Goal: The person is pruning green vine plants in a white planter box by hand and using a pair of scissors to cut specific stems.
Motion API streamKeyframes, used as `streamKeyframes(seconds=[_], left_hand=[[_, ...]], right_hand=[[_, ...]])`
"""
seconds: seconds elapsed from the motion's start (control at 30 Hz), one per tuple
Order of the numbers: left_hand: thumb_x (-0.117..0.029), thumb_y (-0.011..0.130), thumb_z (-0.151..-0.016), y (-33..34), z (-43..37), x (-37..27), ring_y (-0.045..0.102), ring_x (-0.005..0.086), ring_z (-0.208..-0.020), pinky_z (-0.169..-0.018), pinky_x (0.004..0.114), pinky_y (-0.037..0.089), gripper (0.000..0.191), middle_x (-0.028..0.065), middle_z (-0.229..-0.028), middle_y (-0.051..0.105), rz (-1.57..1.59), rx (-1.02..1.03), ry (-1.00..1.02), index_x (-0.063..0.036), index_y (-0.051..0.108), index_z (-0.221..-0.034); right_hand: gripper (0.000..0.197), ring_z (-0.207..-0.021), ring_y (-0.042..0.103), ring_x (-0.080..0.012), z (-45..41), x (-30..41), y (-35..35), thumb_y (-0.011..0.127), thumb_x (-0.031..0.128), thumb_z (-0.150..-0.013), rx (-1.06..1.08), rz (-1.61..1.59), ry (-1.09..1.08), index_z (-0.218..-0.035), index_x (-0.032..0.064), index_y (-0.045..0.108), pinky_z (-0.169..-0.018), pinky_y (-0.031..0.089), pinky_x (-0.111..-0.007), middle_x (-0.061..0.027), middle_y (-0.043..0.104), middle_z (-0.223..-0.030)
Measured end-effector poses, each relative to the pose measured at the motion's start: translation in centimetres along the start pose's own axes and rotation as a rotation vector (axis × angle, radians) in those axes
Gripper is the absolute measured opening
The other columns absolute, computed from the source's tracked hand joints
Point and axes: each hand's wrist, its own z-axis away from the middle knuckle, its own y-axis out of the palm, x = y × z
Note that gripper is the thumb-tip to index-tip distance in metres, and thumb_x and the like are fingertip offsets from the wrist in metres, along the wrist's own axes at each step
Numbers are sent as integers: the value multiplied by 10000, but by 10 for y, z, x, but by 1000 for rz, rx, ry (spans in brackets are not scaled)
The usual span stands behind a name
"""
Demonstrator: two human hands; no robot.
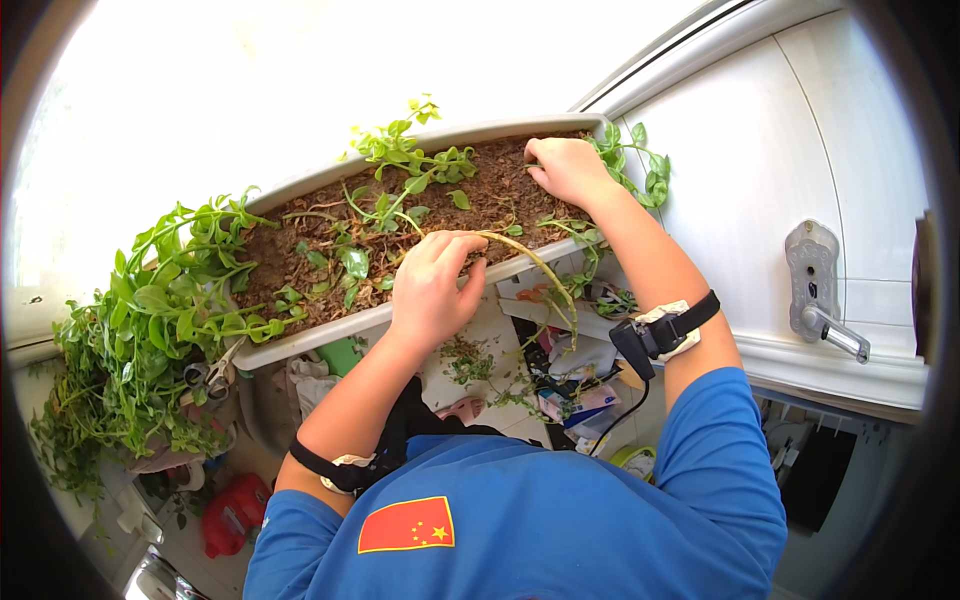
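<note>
A long pale planter box [319, 335] filled with brown soil [499, 191] stands before me. My left hand [439, 281] is over its near edge, fingers curled at a thick bare plant stem [544, 266] that arches out over the rim; whether it grips the stem cannot be told. My right hand [566, 169] reaches into the soil near the right end, with its fingertips low at the surface; what they hold, if anything, is hidden. Between the hands and beyond them grow leafy green shoots [397, 150]. A dense trailing plant [150, 315] hangs over the left end.
Scissors [219, 379] hang at the planter's left corner among the foliage. A window handle [829, 330] juts from the frame at right. Below lie a red plastic container [234, 514], cut greenery [469, 360] on the floor and a cluttered pile of packages [589, 405].
</note>
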Motion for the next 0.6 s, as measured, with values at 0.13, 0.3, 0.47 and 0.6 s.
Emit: streamKeyframes(seconds=[0.13,0.3,0.47,0.6], left_hand=[[-29,607,-684,0,0,0,568,257,-781,-675,331,462,173,87,-857,596,-4,17,-4,-46,558,-849],[-32,607,-679,0,0,0,564,251,-766,-667,333,458,166,82,-845,593,-3,7,13,-45,556,-837],[-35,606,-677,1,-1,-1,558,246,-751,-658,336,453,154,78,-829,589,-4,-5,17,-43,554,-822],[-34,604,-678,1,0,0,557,247,-748,-657,337,452,152,80,-824,587,-6,3,15,-43,554,-821]], right_hand=[[100,-750,588,-265,3,-12,3,572,169,-736,15,-7,-23,-792,87,579,-660,471,-375,-81,601,-747],[81,-738,587,-264,-1,-7,4,563,133,-705,-17,49,-66,-773,96,586,-649,475,-374,-77,603,-746],[83,-731,595,-264,-9,-1,5,536,85,-680,35,167,-106,-737,75,595,-631,481,-373,-90,603,-728],[90,-729,601,-268,-15,4,7,521,73,-682,89,229,-108,-723,63,600,-631,485,-372,-99,605,-721]])
